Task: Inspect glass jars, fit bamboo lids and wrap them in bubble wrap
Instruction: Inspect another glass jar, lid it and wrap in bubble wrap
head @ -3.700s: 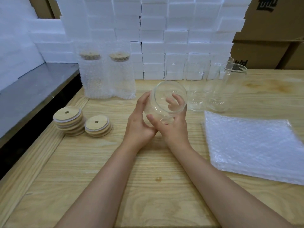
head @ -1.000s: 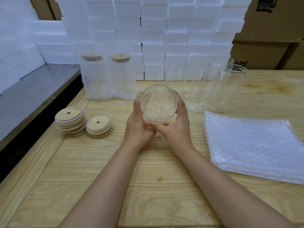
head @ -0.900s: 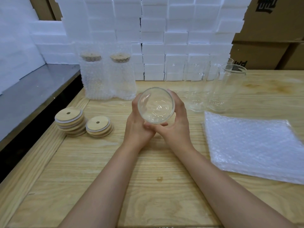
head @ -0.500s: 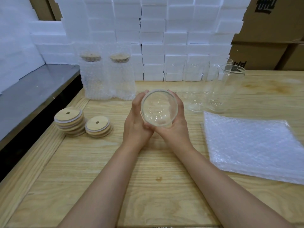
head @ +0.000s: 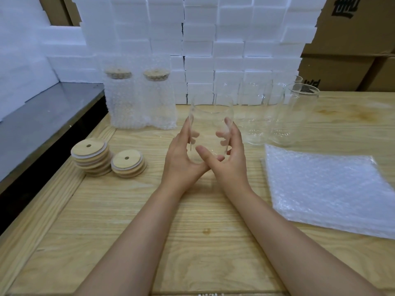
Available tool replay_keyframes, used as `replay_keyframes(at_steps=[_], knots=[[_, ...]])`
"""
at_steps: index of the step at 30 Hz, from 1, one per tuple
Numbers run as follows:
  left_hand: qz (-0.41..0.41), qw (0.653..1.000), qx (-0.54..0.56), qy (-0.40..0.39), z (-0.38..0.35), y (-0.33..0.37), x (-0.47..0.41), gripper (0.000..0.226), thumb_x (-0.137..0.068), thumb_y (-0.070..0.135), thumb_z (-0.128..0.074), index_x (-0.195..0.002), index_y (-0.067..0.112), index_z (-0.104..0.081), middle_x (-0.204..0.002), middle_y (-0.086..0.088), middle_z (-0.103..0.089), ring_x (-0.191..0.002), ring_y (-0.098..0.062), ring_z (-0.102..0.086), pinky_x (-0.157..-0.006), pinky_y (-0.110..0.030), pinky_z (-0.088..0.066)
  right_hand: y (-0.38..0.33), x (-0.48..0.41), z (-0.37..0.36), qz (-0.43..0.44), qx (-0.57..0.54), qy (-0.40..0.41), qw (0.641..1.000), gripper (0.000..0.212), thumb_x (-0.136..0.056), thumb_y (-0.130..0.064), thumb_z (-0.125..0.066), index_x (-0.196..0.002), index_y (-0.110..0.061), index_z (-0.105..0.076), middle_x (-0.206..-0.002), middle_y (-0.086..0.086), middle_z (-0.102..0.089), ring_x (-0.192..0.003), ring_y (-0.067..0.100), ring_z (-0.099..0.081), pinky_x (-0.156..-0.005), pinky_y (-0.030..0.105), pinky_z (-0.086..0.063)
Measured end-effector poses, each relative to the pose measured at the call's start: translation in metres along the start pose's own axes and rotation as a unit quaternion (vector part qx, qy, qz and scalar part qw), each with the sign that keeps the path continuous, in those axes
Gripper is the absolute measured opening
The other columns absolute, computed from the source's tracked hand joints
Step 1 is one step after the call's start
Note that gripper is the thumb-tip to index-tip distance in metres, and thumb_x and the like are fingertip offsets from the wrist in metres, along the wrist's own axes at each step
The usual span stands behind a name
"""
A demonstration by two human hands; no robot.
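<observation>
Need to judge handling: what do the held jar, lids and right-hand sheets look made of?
The jar: clear glossy glass; see-through, rim glints. The lids: pale matte wood, likely bamboo, visible grain, whitish ring beneath, perhaps silicone. The sheets: translucent plastic bubble wrap, dimpled surface.

Black print stands on 2 cardboard boxes right of the white foam block wall (head: 213, 50). The upper box (head: 352, 33) bears a large black mark (head: 344, 8), cut off by the top edge of the view. The lower box (head: 337, 71) bears a smaller black mark (head: 312, 84), partly hidden behind a standing glass jar (head: 303, 116). Neither mark can be read.
</observation>
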State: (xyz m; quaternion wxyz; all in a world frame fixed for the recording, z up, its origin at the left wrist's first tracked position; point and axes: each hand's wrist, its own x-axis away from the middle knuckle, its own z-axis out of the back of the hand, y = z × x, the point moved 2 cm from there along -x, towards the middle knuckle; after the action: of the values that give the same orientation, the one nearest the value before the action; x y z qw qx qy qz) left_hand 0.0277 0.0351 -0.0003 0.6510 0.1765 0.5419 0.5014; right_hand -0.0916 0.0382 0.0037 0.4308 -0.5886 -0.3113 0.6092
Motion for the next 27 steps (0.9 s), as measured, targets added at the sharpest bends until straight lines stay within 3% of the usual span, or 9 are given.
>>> replay_keyframes(at_steps=[4, 10, 14, 18, 21, 24, 27], knots=[[0.033, 0.999, 0.004, -0.021, -0.002, -0.003, -0.001, 0.112, -0.052, 0.071, -0.071, -0.145, 0.055, -0.009, -0.111, 0.021, -0.055, -0.106, 0.002, -0.053, -0.082, -0.006, -0.034, 0.004, -0.002, 0.000, -0.023, 0.001, 0.007, 1.000, 0.082, -0.074, -0.036, -0.081, -0.141, -0.039, -0.034, -0.119, -0.012, -0.051, -0.119, 0.015, -0.045, -0.076, -0.002, -0.034], [0.069, 0.996, -0.016, -0.052, -0.004, -0.009, -0.002, 0.112, -0.051, 0.070, -0.067, -0.144, 0.056, -0.006, -0.117, 0.019, -0.056, -0.110, 0.004, -0.051, -0.084, -0.014, -0.036, 0.007, -0.004, 0.000, -0.047, -0.015, 0.010, 0.999, 0.082, -0.072, -0.029, -0.083, -0.140, -0.035, -0.037, -0.122, 0.000, -0.051, -0.120, 0.018, -0.045, -0.068, 0.000, -0.039], [0.087, 0.994, 0.006, -0.065, -0.003, -0.009, -0.004, 0.113, -0.052, 0.061, -0.069, -0.148, 0.050, -0.010, -0.120, 0.016, -0.056, -0.111, 0.009, -0.050, -0.080, -0.005, -0.037, 0.008, -0.005, 0.001, -0.057, -0.001, 0.019, 0.998, 0.082, -0.071, -0.031, -0.084, -0.139, -0.034, -0.038, -0.122, 0.002, -0.053, -0.118, 0.016, -0.046, -0.072, -0.001, -0.037], [0.112, 0.988, 0.001, -0.109, 0.000, -0.010, -0.001, 0.118, -0.064, 0.037, -0.083, -0.152, 0.041, -0.004, -0.139, 0.006, -0.050, -0.123, 0.002, -0.047, -0.093, -0.007, -0.035, 0.009, -0.005, 0.001, -0.070, 0.021, 0.014, 0.997, 0.083, -0.071, -0.038, -0.082, -0.139, -0.039, -0.035, -0.120, -0.003, -0.054, -0.119, 0.016, -0.047, -0.095, 0.025, -0.041], [0.099, 0.984, -0.011, -0.148, 0.009, -0.001, 0.006, 0.100, -0.074, 0.018, -0.065, -0.155, 0.025, -0.007, -0.154, 0.000, -0.035, -0.128, 0.011, -0.038, -0.101, -0.006, -0.031, 0.010, -0.005, 0.001, -0.077, 0.022, 0.006, 0.997, 0.084, -0.071, -0.040, -0.081, -0.140, -0.040, -0.034, -0.120, -0.005, -0.052, -0.118, 0.016, -0.046, -0.096, 0.030, -0.041], [0.031, 0.986, -0.151, -0.058, 0.028, 0.011, 0.009, 0.082, -0.068, 0.016, -0.047, -0.148, 0.008, -0.033, -0.150, -0.011, -0.040, -0.141, -0.020, -0.033, -0.120, -0.034, -0.013, 0.010, -0.004, 0.001, -0.080, 0.018, 0.003, 0.997, 0.084, -0.071, -0.043, -0.081, -0.139, -0.041, -0.033, -0.119, -0.007, -0.051, -0.118, 0.016, -0.045, -0.094, 0.027, -0.039], [-0.002, 0.920, -0.377, 0.105, 0.046, 0.009, 0.009, 0.063, -0.068, 0.006, -0.051, -0.131, 0.003, -0.055, -0.130, -0.021, -0.055, -0.122, -0.038, -0.049, -0.111, -0.050, -0.022, 0.010, -0.004, 0.000, -0.082, 0.023, 0.001, 0.996, 0.084, -0.071, -0.046, -0.079, -0.139, -0.042, -0.031, -0.118, -0.010, -0.050, -0.117, 0.014, -0.044, -0.091, 0.023, -0.036]])
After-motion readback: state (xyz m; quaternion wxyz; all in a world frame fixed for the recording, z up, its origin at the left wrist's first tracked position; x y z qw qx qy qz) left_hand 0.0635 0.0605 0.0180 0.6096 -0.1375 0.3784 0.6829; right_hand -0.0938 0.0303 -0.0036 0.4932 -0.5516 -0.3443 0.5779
